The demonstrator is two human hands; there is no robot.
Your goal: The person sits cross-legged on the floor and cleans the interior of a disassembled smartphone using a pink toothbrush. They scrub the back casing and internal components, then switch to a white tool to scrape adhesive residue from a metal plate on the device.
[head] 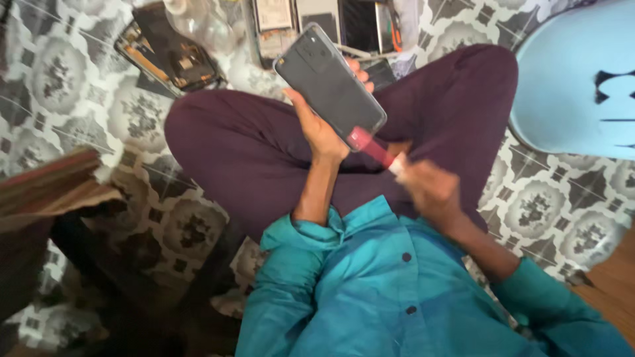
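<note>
Grey phone point(329, 77) in left hand point(320, 129)

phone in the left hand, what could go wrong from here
1. The left hand holds the phone by one edge, up over the lap; a push from the red-handled tool could tip it out onto the tiled floor.
2. The right hand is blurred, so it is moving; the tool tip could slip and scratch the phone or jab the left fingers.
</note>
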